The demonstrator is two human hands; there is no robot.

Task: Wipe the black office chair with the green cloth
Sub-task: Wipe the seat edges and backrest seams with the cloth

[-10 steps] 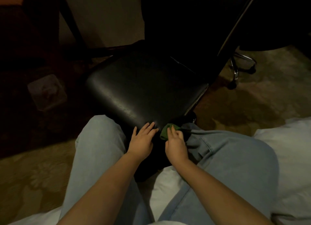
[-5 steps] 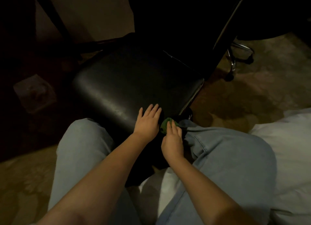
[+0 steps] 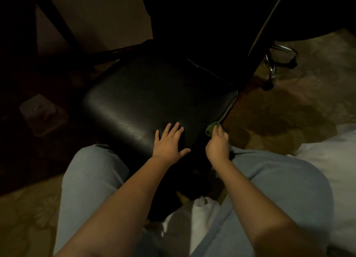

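Green cloth point(image 3: 211, 129), head view: bunched and pinched in the curled fingers of the right hand point(image 3: 217, 147) at the near-right corner of the black office chair point(image 3: 150, 101). The left hand point(image 3: 169, 143) rests flat, fingers spread, on the seat's near edge. The seat's broad surface lies far-left of the cloth.

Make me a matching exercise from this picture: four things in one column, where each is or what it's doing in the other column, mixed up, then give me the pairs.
Column one
1. green cloth
2. translucent box
3. left hand
4. right hand

Column two
a. flat on the black seat, fingers spread
b. gripping the cloth
c. on the floor, left of the seat
d. bunched at the seat's right edge

Pairs: 1-d, 2-c, 3-a, 4-b
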